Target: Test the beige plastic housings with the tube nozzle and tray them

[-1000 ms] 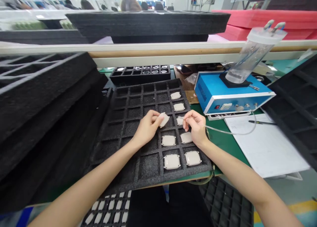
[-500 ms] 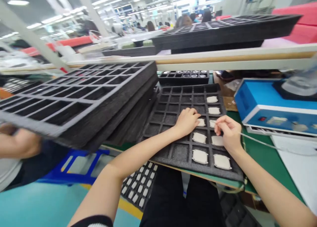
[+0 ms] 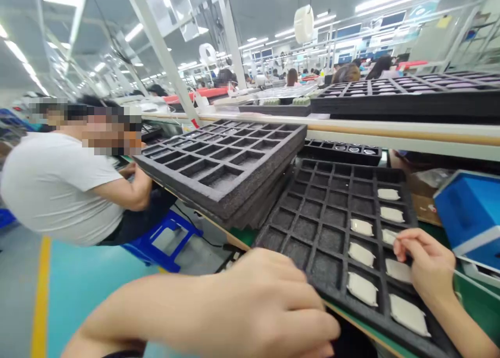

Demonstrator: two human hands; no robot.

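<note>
My left hand (image 3: 273, 300) is large and blurred close to the camera, in front of the black foam tray (image 3: 327, 268). Its fingers curl inward, and what they hold, if anything, is hidden. Over the tray's right column, my right hand (image 3: 433, 267) is closed in a pinch. A thin white tube (image 3: 474, 286) runs from it to the right; the pinched end is covered by the fingers. Beside those fingertips lies a pale, cushion-shaped piece (image 3: 388, 236), partly covered. More such pieces, like this pale piece (image 3: 362, 288), sit in the two right columns.
Stacked black foam trays (image 3: 222, 201) stand to the left. A blue box (image 3: 472, 207) is at the right. Above the bench runs a shelf rail (image 3: 390, 133) bearing more trays. At left, a person in a white shirt (image 3: 66, 175) sits on a blue stool (image 3: 172, 243).
My left hand has left the tray and come up close to the camera. My right hand stays by the same pale piece. The view has turned left, bringing the seated person into sight.
</note>
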